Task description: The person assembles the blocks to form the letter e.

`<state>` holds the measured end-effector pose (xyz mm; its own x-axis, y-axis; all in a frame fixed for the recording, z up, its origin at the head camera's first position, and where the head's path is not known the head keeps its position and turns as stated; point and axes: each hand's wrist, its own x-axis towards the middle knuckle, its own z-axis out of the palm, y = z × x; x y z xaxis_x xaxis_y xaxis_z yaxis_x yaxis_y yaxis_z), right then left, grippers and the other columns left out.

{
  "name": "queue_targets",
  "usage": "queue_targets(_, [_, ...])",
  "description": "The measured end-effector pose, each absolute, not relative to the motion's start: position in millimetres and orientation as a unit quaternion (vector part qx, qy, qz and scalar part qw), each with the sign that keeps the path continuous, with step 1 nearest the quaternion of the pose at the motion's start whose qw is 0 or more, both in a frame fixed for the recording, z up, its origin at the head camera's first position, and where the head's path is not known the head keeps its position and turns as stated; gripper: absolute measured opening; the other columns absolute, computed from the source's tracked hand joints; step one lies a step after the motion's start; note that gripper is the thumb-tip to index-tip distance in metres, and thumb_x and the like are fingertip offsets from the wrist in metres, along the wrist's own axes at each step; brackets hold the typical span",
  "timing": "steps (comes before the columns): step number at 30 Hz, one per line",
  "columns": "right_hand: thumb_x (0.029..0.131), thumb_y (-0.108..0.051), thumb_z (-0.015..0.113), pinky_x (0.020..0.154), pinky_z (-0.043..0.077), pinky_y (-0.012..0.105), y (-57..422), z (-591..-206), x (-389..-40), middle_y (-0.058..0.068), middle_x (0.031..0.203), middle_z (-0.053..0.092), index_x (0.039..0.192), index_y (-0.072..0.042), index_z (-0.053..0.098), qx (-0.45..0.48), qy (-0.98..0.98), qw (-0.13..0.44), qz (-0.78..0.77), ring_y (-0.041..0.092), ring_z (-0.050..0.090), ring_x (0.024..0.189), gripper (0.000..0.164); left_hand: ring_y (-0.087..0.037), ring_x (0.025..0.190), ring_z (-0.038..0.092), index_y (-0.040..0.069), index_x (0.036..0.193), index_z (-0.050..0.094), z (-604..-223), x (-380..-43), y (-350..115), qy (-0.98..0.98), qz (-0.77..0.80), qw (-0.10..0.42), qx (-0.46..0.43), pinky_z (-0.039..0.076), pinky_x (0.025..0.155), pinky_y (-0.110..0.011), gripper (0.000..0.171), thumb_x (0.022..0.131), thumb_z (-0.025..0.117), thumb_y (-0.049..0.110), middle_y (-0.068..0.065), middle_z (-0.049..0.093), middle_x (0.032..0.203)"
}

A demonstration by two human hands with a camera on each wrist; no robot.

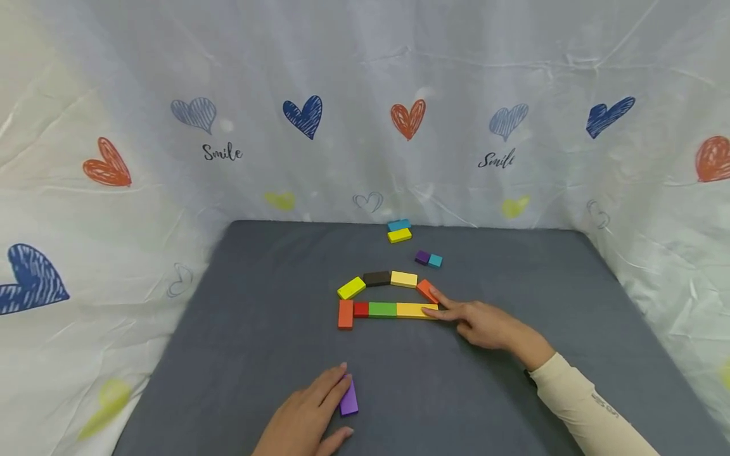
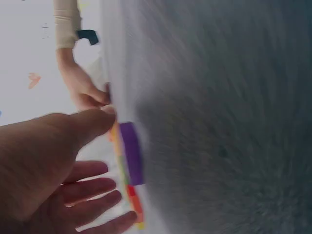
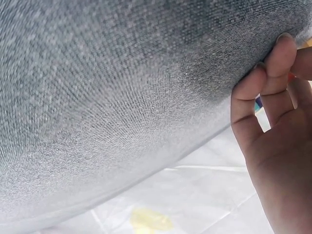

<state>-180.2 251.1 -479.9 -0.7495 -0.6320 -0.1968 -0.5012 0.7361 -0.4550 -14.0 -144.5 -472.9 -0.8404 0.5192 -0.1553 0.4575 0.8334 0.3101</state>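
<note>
Beside the purple block [image 1: 350,402] is my left hand [image 1: 308,408], fingers fairly straight along its left side and thumb held apart. The left wrist view shows that purple block [image 2: 131,153] just past the spread thumb and fingers. My right hand [image 1: 481,322] reaches in from the right. One finger touches the orange block [image 1: 426,290] at the arch's right end, and another fingertip lies on the long yellow block [image 1: 410,310]. That yellow block continues a straight row with a green block [image 1: 382,310] and a red block [image 1: 361,310].
An upright-lying orange block [image 1: 345,315] closes the row's left end. Yellow [image 1: 351,288], black [image 1: 377,278] and cream [image 1: 403,278] blocks form the arch. Farther back lie purple [image 1: 422,257], teal [image 1: 435,260], yellow [image 1: 400,235] and blue [image 1: 398,225] blocks. White curtains surround the grey table [image 1: 274,266].
</note>
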Motion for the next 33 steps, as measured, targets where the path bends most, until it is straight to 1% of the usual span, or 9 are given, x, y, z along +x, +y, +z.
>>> queue_targets(1, [0.097,0.008,0.054,0.05,0.028,0.023,251.4,-479.4,-180.4,0.005,0.174,0.027,0.159,-0.043,0.046,-0.309,0.916,0.171,-0.191,0.008,0.028,0.055,0.08,-0.023,0.141,0.055,0.02,0.159,0.051,-471.7,-10.5,-145.9,0.952,0.12,0.12,0.255,0.056,0.096,-0.05,0.074,0.1,0.063,0.063,0.001,0.046,0.165])
queue_targets(5, [0.096,0.009,0.054,0.05,0.027,0.024,254.0,-477.9,-180.6,0.005,0.172,0.029,0.159,-0.04,0.048,-0.309,0.916,0.164,-0.198,0.008,0.026,0.055,0.08,-0.019,0.135,0.057,0.028,0.157,0.054,-470.2,-0.7,-151.2,0.956,0.065,0.1,0.268,0.053,0.094,-0.048,0.071,0.102,0.048,0.072,0.01,0.05,0.161])
queue_targets(8, [0.096,0.01,0.055,0.05,0.027,0.024,256.3,-478.0,-180.2,0.004,0.172,0.03,0.158,-0.039,0.049,-0.312,0.915,0.16,-0.199,0.008,0.027,0.058,0.079,-0.017,0.129,0.058,0.03,0.156,0.056,-472.6,-0.4,-153.1,0.955,0.037,0.073,0.284,0.051,0.092,-0.046,0.069,0.103,0.044,0.073,0.012,0.052,0.159])
queue_targets(11, [0.097,0.009,0.055,0.05,0.027,0.024,257.3,-478.8,-179.6,0.002,0.173,0.028,0.158,-0.04,0.048,-0.315,0.914,0.162,-0.2,0.008,0.027,0.058,0.079,-0.016,0.127,0.058,0.031,0.155,0.056,-474.4,-4.3,-152.7,0.955,0.028,0.061,0.288,0.051,0.091,-0.044,0.068,0.102,0.048,0.072,0.013,0.052,0.159])
queue_targets(16, [0.096,0.009,0.054,0.05,0.026,0.023,255.9,-479.1,-179.1,0.003,0.173,0.027,0.159,-0.04,0.048,-0.318,0.913,0.16,-0.2,0.007,0.026,0.056,0.08,-0.016,0.127,0.058,0.029,0.154,0.058,-473.5,-14.3,-150.6,0.957,0.007,0.033,0.29,0.052,0.093,-0.042,0.066,0.099,0.06,0.066,0.011,0.055,0.157])
queue_targets(20, [0.096,0.01,0.053,0.05,0.026,0.023,254.2,-479.3,-179.3,0.004,0.174,0.026,0.159,-0.04,0.047,-0.321,0.913,0.158,-0.198,0.007,0.025,0.055,0.08,-0.019,0.13,0.058,0.026,0.155,0.057,-470.2,-24.1,-148.7,0.958,0.003,0.023,0.284,0.051,0.095,-0.046,0.067,0.098,0.066,0.061,0.008,0.055,0.157])
queue_targets(25, [0.096,0.01,0.053,0.05,0.026,0.023,251.3,-481.7,-179.2,0.002,0.174,0.025,0.158,-0.039,0.049,-0.328,0.909,0.155,-0.203,0.006,0.026,0.056,0.08,-0.023,0.132,0.058,0.023,0.154,0.058,-469.5,-36.0,-147.5,0.961,0.015,0.031,0.273,0.051,0.097,-0.05,0.066,0.099,0.067,0.058,0.003,0.055,0.158])
queue_targets(29, [0.096,0.01,0.054,0.051,0.028,0.023,250.8,-482.8,-178.4,0.002,0.174,0.025,0.158,-0.039,0.049,-0.322,0.911,0.159,-0.202,0.007,0.029,0.058,0.08,-0.022,0.131,0.057,0.022,0.154,0.058,-469.8,-42.7,-146.6,0.963,0.017,0.037,0.267,0.051,0.098,-0.049,0.066,0.099,0.067,0.058,0.003,0.055,0.158])
queue_targets(33, [0.096,0.009,0.054,0.051,0.028,0.024,251.5,-481.9,-178.7,0.001,0.174,0.025,0.158,-0.041,0.048,-0.314,0.914,0.161,-0.197,0.008,0.03,0.058,0.08,-0.022,0.131,0.057,0.021,0.154,0.058,-470.9,-46.9,-145.4,0.964,0.014,0.029,0.262,0.05,0.098,-0.048,0.067,0.099,0.067,0.058,0.003,0.055,0.158])
